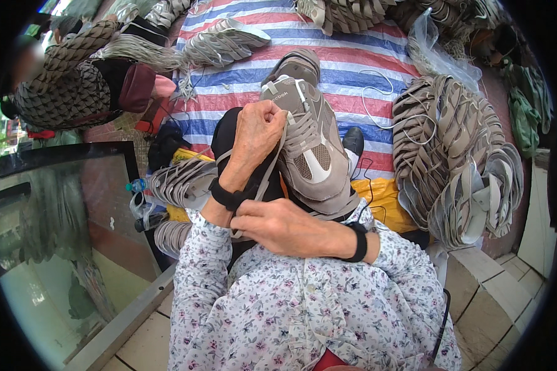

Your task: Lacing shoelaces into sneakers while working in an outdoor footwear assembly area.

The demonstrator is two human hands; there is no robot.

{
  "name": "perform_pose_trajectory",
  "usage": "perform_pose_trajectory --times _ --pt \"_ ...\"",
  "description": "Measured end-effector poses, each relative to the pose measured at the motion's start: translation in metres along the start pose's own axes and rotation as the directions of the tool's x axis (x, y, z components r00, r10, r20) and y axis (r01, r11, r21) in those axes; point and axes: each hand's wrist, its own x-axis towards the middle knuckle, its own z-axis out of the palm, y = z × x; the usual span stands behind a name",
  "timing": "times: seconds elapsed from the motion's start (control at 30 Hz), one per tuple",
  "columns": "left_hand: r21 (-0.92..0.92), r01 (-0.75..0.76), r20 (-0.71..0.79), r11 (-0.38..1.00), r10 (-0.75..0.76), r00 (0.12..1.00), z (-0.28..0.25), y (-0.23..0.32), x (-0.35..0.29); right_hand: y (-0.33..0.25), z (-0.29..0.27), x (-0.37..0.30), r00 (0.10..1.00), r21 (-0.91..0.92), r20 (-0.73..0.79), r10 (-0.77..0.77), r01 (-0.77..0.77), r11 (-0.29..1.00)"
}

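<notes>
Across my knees lies a taupe sneaker upper [327, 164] with mesh panels and white trim, its toe toward me. Flat beige lace [270, 175] crosses its eyelets and runs down from them. High up beside the eyelets, my left hand [260, 130] is closed in a pinch on the lace. My right hand [275, 226] crosses over my left wrist, its fingertips pinched around the lower stretch of the same lace. Just beyond lies another taupe shoe piece [296, 67]. Black bands circle both my wrists.
Stacked taupe uppers [449, 148] stand at the right, with more piles [182, 179] at the left. A striped tarp [346, 59] covers the ground. A loose white lace [377, 93] curls on it. Another person [68, 93] sits at far left, beyond a glass panel [62, 235].
</notes>
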Motion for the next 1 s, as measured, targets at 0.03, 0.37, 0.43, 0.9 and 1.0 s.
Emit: perform_pose_trajectory --times 0.03,0.37,0.43,0.9,1.0 --pt "-0.003 0.002 -0.003 1.000 -0.002 1.000 -0.003 0.000 -0.001 0.000 -0.008 0.000 0.999 -0.005 -0.045 -0.004 0.004 1.000" --pt "-0.596 0.477 0.518 0.646 -0.145 0.843 -0.059 -0.002 -0.013 0.086 -0.114 0.023 0.971 -0.440 -0.231 -0.058 -0.051 0.896" --pt "-0.619 0.504 0.536 0.603 -0.146 0.832 -0.060 -0.004 -0.015 0.088 -0.116 0.028 0.987 -0.489 -0.153 -0.043 -0.038 0.871" --pt "-0.102 0.136 0.193 0.985 -0.115 0.975 -0.023 0.013 -0.020 0.082 -0.122 0.043 0.986 -0.625 0.117 0.122 -0.022 0.780" --pt "0.124 0.038 0.069 0.992 -0.047 0.996 -0.016 0.017 -0.022 0.080 -0.125 0.039 0.990 -0.645 0.083 0.118 -0.037 0.763"
